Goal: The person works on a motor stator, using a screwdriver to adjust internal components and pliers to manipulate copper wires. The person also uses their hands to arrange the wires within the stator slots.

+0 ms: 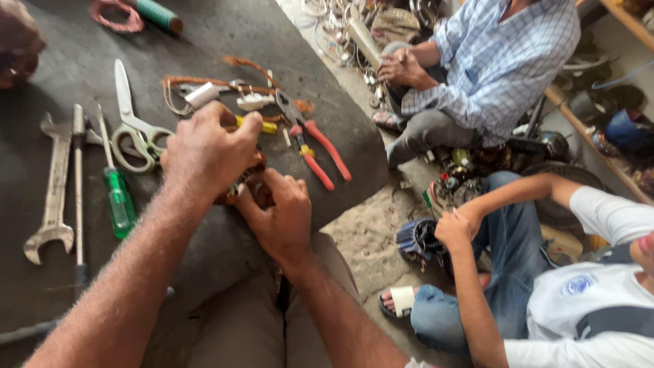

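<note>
Two bare forearms reach forward from the bottom of the view, over the wearer's knees, to the near edge of a dark counter (61, 54). The right hand (278, 211) curls closed from below around a small coppery-brown part (253, 178), fingers pinching its near side. The left hand (208, 146) arches over the top, knuckles up, fingertips pressed down on the part and on a yellow-handled tool (262, 126) whose tip pokes out past the thumb. The part is mostly hidden between the hands; it looks like wound wire, so probably light, stiff in the core, with thin strands that could snag or kink. A hold on its solid body seems safer than on loose wire.

Just left lie a green screwdriver (120, 201), scissors (133, 123) and a spanner (53, 197). Just beyond the hands are red-handled pliers (315, 148) and white plugs on orange cord. Farther right, two other people sit on the floor, each with hands on their own work.
</note>
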